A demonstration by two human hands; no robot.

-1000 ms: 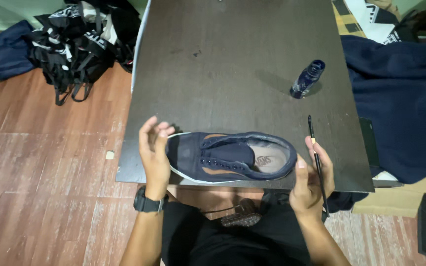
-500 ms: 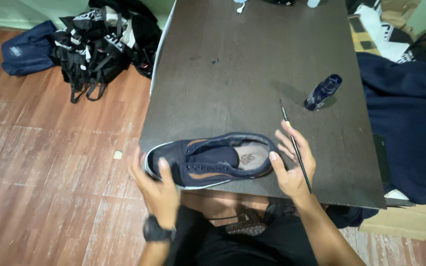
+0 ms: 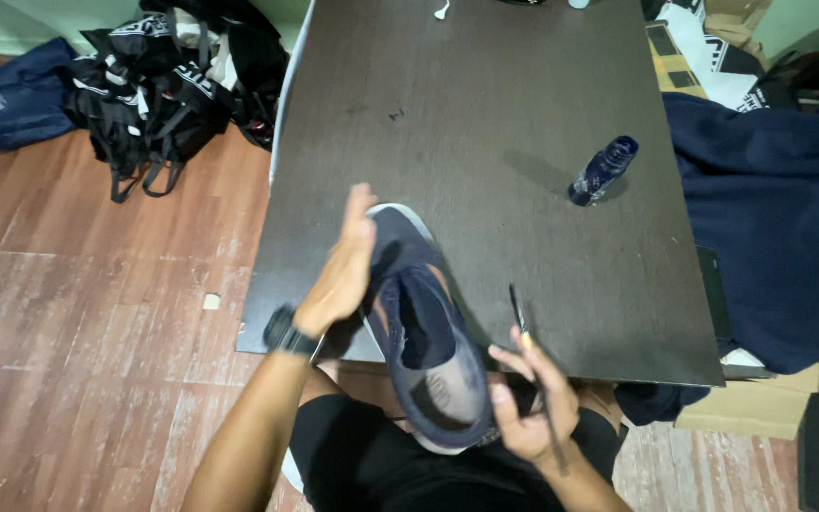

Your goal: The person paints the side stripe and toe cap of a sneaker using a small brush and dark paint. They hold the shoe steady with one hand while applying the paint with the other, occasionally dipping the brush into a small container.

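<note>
A dark blue shoe (image 3: 424,332) lies on the near edge of the dark table (image 3: 485,114), toe pointing away, heel hanging over the edge toward me. My left hand (image 3: 343,270), with a black watch on the wrist, presses flat against the shoe's left side near the toe. My right hand (image 3: 528,403) grips the heel end and also holds a thin dark stick-like tool (image 3: 523,332) that points up onto the table.
A small dark blue bottle (image 3: 602,171) lies on the table at the right. Black bags (image 3: 163,85) and a blue backpack (image 3: 11,90) sit on the wooden floor at the left. Dark blue cloth (image 3: 770,218) is heaped on the right.
The shoe has turned from lying sideways along the table edge to pointing away from me. My left hand moved up to its toe side; my right hand dropped to the heel.
</note>
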